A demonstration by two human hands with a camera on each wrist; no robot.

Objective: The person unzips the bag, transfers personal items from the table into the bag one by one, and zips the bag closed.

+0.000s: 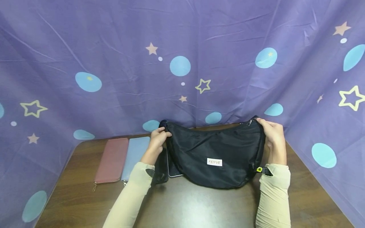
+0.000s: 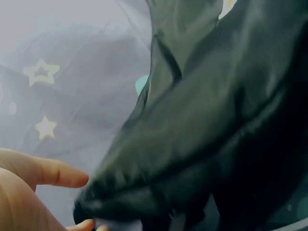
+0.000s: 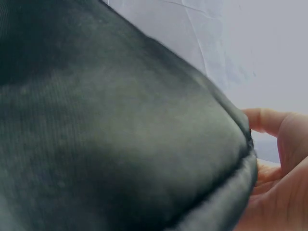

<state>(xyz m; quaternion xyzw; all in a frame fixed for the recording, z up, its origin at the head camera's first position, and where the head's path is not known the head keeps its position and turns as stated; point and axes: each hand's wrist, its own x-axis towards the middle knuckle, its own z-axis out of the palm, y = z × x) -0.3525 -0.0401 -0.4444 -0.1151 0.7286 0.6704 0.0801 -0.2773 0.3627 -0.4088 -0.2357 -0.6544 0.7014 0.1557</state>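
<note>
A black crescent-shaped shoulder bag (image 1: 199, 145) with a white FEIYVE label (image 1: 214, 162) is held up by its two top corners, its front facing me. My left hand (image 1: 158, 139) pinches the left corner; in the left wrist view the thumb and fingertips meet the tip of the bag (image 2: 192, 139). At the opposite corner my right hand (image 1: 273, 133) grips the edge beside the zipper pull (image 1: 249, 123). The right wrist view is mostly filled by the bag's dark fabric (image 3: 125, 125), with the right hand (image 3: 284, 168) around its edge.
On the brown wooden table (image 1: 71, 202) lie a pink zip wallet (image 1: 112, 160) and a light blue wallet (image 1: 137, 152). A black item (image 1: 162, 166) and a dark flat device (image 1: 173, 169) are partly hidden by the left arm and bag. A purple patterned curtain (image 1: 128, 38) surrounds the table.
</note>
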